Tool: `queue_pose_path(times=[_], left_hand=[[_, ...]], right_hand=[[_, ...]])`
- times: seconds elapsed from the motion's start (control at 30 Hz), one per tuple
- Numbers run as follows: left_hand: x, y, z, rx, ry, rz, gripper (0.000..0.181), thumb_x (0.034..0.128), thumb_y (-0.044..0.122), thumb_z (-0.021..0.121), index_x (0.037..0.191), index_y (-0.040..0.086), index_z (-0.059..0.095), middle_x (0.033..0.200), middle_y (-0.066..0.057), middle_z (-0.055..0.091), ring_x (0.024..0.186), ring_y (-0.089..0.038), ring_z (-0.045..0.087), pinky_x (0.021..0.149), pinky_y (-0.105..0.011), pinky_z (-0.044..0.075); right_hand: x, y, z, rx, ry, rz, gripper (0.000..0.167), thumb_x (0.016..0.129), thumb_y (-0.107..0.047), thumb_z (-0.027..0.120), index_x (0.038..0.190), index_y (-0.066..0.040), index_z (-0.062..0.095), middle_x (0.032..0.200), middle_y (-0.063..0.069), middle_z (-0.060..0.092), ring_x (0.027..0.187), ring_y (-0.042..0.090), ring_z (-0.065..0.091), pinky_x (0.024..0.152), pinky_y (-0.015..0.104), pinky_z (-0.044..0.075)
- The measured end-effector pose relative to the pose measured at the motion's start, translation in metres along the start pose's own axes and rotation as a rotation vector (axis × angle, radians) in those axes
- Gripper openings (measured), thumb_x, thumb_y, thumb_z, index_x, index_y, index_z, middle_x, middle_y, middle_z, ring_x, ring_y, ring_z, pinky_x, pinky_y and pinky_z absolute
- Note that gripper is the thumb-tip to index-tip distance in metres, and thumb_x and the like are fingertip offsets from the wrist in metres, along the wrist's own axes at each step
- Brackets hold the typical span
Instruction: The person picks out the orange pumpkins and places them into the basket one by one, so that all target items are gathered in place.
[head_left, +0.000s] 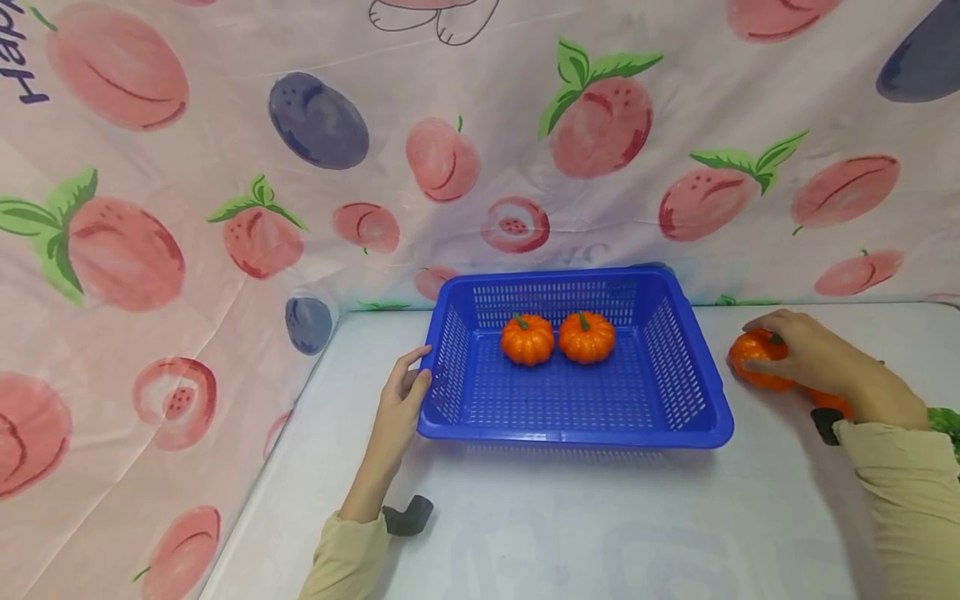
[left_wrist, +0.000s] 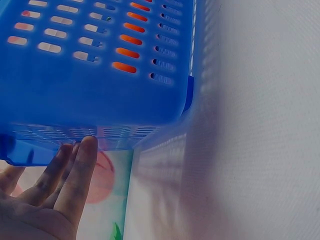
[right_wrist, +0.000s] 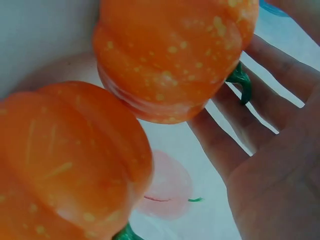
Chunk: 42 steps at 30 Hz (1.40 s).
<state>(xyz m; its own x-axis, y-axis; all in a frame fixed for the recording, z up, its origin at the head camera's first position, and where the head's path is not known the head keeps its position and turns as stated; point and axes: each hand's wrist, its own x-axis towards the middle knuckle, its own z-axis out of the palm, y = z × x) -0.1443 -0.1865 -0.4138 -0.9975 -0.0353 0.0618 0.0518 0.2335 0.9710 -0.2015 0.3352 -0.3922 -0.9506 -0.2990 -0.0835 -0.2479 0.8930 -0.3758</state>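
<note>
A blue plastic basket (head_left: 555, 437) stands on the white table with two small orange pumpkins, one (head_left: 527, 340) left of the other (head_left: 587, 338). My left hand (head_left: 405, 390) is at the basket's left side; in the left wrist view its fingers (left_wrist: 75, 180) are fairly straight and touch the perforated outer wall (left_wrist: 90, 95). To the right of the basket, my right hand (head_left: 813, 354) grips a speckled orange pumpkin (head_left: 753, 358) between thumb and fingers. In the right wrist view this pumpkin (right_wrist: 170, 55) has a green stem near the fingers. Another orange pumpkin (right_wrist: 70, 160) lies beside it.
A green leafy-looking thing (head_left: 947, 423) shows at the right edge, partly behind the right sleeve (head_left: 907, 492). A fruit-printed cloth (head_left: 480, 100) hangs behind and to the left of the table (head_left: 540, 533).
</note>
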Motion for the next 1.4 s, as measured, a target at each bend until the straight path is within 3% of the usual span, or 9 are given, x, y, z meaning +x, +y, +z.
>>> queue_pose_path(times=[0.37, 0.7, 1.4], left_hand=[[0.000, -0.001, -0.001, 0.001, 0.004, 0.001, 0.040, 0.1062, 0.026, 0.047, 0.145, 0.018, 0.048, 0.120, -0.024, 0.062, 0.104, -0.030, 0.061, 0.085, -0.029, 0.048], [0.000, 0.001, 0.001, -0.001, -0.002, 0.004, 0.040, 0.1061, 0.026, 0.048, 0.145, 0.018, 0.048, 0.123, -0.023, 0.062, 0.109, -0.033, 0.061, 0.088, -0.031, 0.048], [-0.002, 0.003, 0.001, 0.018, -0.002, -0.002, 0.041, 0.1065, 0.027, 0.047, 0.146, 0.016, 0.046, 0.125, -0.024, 0.061, 0.111, -0.033, 0.060, 0.088, -0.031, 0.047]], right_hand=[[0.000, 0.000, 0.001, 0.012, -0.016, 0.033, 0.059, 0.087, -0.021, 0.075, 0.128, 0.014, 0.051, 0.128, 0.036, 0.046, 0.113, 0.051, 0.045, 0.099, 0.068, 0.035], [-0.002, 0.000, 0.002, -0.004, 0.031, 0.012, 0.055, 0.086, -0.023, 0.076, 0.125, 0.010, 0.056, 0.126, 0.035, 0.051, 0.111, 0.048, 0.049, 0.097, 0.068, 0.037], [-0.006, -0.027, -0.006, -0.012, 0.068, -0.027, 0.054, 0.087, -0.024, 0.076, 0.128, 0.005, 0.056, 0.132, 0.032, 0.047, 0.117, 0.049, 0.045, 0.098, 0.068, 0.037]])
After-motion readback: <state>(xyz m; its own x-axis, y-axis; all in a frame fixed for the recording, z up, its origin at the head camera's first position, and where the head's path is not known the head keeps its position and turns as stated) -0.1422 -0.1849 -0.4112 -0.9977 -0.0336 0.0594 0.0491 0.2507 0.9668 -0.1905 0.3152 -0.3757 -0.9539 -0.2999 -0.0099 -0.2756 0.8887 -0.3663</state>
